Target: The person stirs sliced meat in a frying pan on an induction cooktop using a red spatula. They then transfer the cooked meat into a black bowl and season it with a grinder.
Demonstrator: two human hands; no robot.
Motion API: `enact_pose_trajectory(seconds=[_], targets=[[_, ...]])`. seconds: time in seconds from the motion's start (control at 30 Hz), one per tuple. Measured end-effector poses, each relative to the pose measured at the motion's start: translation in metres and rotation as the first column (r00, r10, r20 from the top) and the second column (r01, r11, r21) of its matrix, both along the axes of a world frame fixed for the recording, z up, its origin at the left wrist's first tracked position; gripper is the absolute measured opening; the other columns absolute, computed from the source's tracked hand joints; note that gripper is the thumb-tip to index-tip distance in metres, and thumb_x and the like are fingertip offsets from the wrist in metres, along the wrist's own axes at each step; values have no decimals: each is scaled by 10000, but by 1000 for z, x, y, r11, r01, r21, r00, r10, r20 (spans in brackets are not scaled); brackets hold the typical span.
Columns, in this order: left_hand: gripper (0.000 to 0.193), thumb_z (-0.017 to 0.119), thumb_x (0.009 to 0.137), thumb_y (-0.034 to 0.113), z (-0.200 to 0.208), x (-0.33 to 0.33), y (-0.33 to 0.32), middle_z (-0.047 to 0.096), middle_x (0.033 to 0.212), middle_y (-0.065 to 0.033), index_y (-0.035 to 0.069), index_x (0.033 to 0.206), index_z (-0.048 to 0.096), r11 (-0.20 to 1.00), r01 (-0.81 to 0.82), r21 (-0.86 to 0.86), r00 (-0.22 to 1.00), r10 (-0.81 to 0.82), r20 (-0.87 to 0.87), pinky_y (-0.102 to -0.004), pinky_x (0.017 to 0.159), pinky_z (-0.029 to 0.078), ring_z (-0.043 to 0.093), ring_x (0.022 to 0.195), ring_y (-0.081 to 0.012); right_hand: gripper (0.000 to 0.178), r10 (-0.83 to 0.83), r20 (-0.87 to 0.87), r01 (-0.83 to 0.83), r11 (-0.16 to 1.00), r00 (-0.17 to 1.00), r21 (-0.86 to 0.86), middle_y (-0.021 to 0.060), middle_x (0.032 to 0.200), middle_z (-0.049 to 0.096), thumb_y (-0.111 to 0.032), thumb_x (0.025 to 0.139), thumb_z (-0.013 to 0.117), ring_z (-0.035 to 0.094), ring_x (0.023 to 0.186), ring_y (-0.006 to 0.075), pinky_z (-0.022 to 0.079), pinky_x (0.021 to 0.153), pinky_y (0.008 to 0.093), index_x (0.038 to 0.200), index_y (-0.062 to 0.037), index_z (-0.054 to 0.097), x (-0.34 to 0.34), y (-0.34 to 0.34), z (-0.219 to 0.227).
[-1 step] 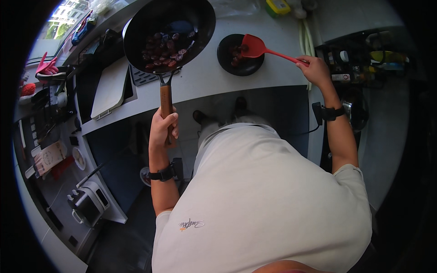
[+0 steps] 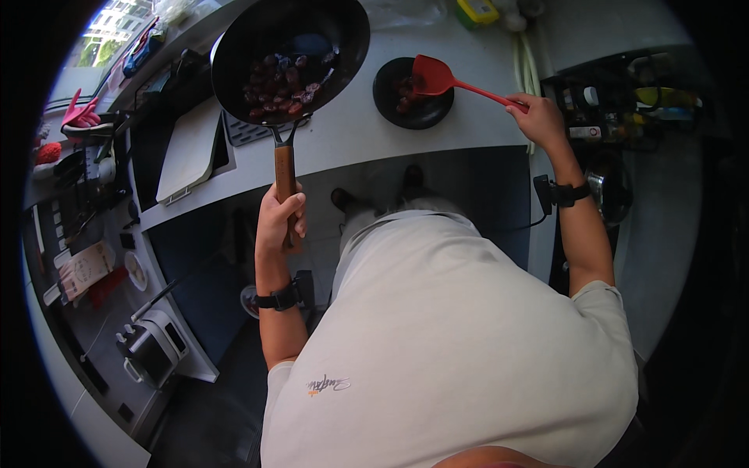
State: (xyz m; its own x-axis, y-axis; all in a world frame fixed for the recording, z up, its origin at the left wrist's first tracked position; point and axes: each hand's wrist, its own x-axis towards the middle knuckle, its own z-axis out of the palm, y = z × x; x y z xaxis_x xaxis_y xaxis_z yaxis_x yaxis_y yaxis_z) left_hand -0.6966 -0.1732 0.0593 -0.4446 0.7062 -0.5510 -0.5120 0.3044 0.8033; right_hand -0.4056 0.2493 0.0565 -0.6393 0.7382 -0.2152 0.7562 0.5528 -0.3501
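Left grip (image 2: 282, 217) is holding, fingers wrapped round a black wok's (image 2: 339, 31) wooden handle (image 2: 285, 168), glossy dark-red pieces (image 2: 285, 84) lying inside; right grip (image 2: 537, 121) is clasping a red spatula (image 2: 435, 76), blade ideally tipping low over the worktop's (image 2: 343, 136) black plate (image 2: 427, 117), limiting spills.

Shirt (image 2: 452, 335): yours is pale beige, short-sleeved.
Shirt marking (image 2: 328, 385): dark script with a small orange part, at your shirt's 8 o'clock.
Left strap (image 2: 273, 301): black; your boxy dark left module (image 2: 305, 288) sits at its 2 o'clock.
Right strap (image 2: 573, 193): black; right module (image 2: 544, 195) at 9 o'clock, thin dark cable (image 2: 534, 224) leaving it toward 7.
Trousers (image 2: 360, 221): yours are grey.
Shoes (image 2: 413, 178): dark, toward 11 o'clock of your shirt.
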Motion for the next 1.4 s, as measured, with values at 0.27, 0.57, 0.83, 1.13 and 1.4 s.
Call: enact_pose_trajectory(seconds=[0.27,0.57,0.83,1.13,1.4], targets=[[257,658,909,121,8,2,-3,506,664,-22,33,1084,491,1000,-16,-1,1000,16,-2,-264,405,437,508,426,-113,261,102,-59,-88,974,993,208,85,1024,753,-260,902,728,733,862,238,579,750,349,1148,-175,751,-7,-28,10],[271,665,901,123,8,-3,0,508,665,-19,31,1086,490,1000,17,18,1000,-18,9,-255,406,435,506,426,-108,216,150,-155,-112,967,977,227,75,960,746,-207,883,728,717,808,262,571,725,348,1089,-157,764,-8,-50,-3],[262,661,904,119,11,-5,4,510,665,-16,34,1086,493,999,32,4,999,-32,20,-257,410,438,502,424,-107,229,52,-158,-15,975,986,223,95,990,754,-225,889,731,730,850,263,577,736,345,1104,-151,765,6,-42,1],[255,660,906,114,12,-4,7,508,657,-19,32,1081,493,999,52,14,999,-52,15,-260,405,434,507,421,-113,247,1,-257,45,984,967,172,111,962,758,-239,882,742,738,849,274,580,733,353,1107,-141,767,-8,-35,-16],[266,662,906,120,13,-1,11,506,656,-18,27,1089,492,999,35,21,999,-35,-1,-261,400,434,504,420,-113,251,13,-226,28,984,974,177,108,964,759,-250,877,745,737,841,267,579,736,350,1100,-137,768,-21,-45,-23]])
